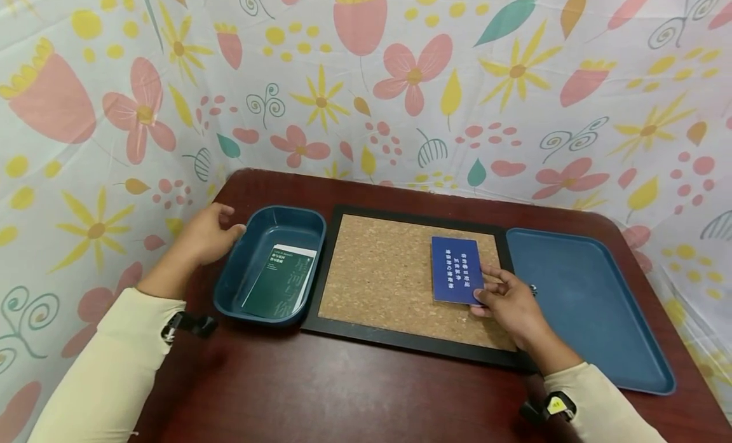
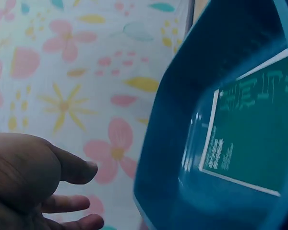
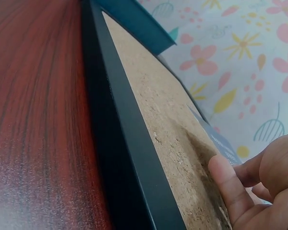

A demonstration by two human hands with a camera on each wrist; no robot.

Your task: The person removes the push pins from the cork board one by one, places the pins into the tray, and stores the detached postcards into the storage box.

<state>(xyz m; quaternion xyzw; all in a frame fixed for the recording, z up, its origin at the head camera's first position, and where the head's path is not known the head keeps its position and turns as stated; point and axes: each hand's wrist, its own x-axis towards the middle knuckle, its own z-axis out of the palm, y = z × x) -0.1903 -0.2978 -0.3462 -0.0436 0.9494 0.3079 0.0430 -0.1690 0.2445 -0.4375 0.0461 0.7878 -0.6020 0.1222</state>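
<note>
My right hand (image 1: 511,305) pinches a blue card (image 1: 455,269) with white writing by its lower right corner, thumb on top. The card is over the right part of a black-framed cork board (image 1: 389,271). In the right wrist view the thumb and fingers (image 3: 224,173) hold the card's edge close over the cork. Beside the left wall of a deep blue tray (image 1: 269,217), my left hand (image 1: 213,235) has loosely bent fingers and holds nothing. Inside that tray lies a dark green card (image 1: 280,281) with pale writing and a white edge showing.
A flat blue tray (image 1: 589,303) lies to the right of the board, with a small dark metallic piece (image 1: 534,290) at its left edge. All stand on a dark red wooden table (image 1: 354,392). A flower-patterned curtain (image 1: 400,112) hangs behind and at the left.
</note>
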